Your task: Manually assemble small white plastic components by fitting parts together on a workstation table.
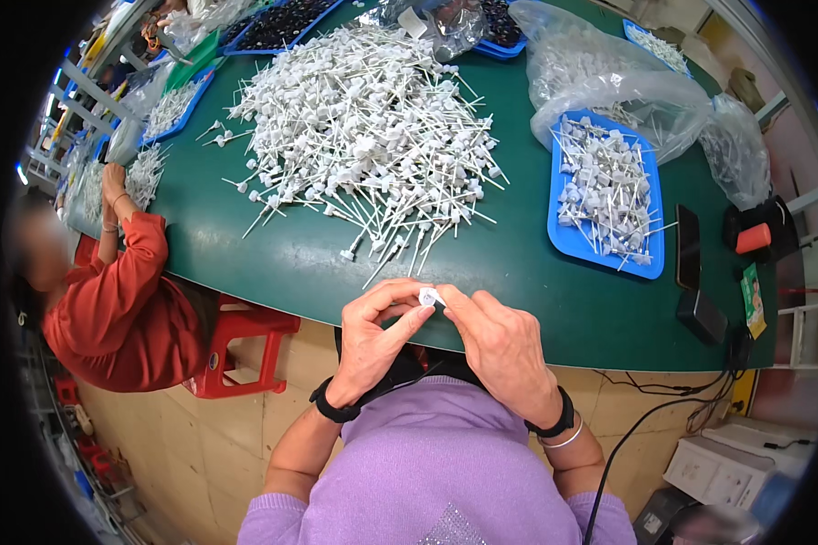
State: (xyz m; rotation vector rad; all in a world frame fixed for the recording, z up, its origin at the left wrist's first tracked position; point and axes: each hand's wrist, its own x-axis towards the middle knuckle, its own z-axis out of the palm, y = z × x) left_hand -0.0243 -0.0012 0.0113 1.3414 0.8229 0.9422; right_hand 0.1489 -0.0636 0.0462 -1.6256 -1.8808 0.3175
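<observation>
Both my hands meet at the near edge of the green table, pinching one small white plastic part (pixel 428 296) between them. My left hand (pixel 377 331) grips it with thumb and forefinger from the left. From the right, the fingertips of my right hand (pixel 498 341) close on the same part; its far side is hidden by those fingers. Just beyond my hands spreads a large pile of white plastic parts with thin stems (pixel 364 127). To the right, a blue tray (pixel 557 238) holds more of these stemmed parts.
Clear plastic bags (pixel 627 95) lie behind the blue tray. A phone (pixel 688 245) and a black box (pixel 702 316) sit at the table's right. On the left, a co-worker in a red top (pixel 123 304) handles similar parts beside a red stool (pixel 245 354). Cables (pixel 623 422) hang at right.
</observation>
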